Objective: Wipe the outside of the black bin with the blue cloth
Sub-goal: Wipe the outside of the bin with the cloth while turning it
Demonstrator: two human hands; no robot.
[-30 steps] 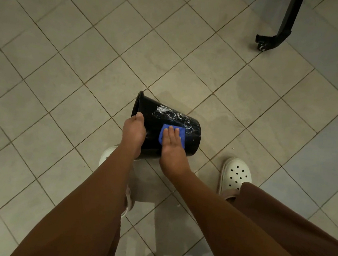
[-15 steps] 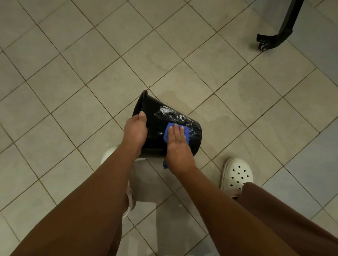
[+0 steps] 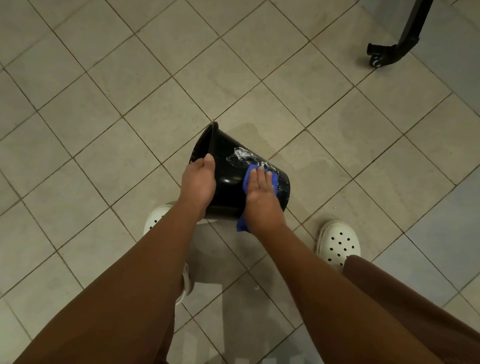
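Tipped black plastic bin (image 3: 230, 180) is gripped at its rim by curled left hand (image 3: 198, 183). Blue fabric cloth (image 3: 274, 182) is pressed under flat right hand (image 3: 260, 199); white smears (image 3: 241, 155) are noted just beyond fingertips.

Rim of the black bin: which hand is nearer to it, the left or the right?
Left. The left hand grips the rim itself; the right hand presses the blue cloth flat on the side of the black bin, toward its base.
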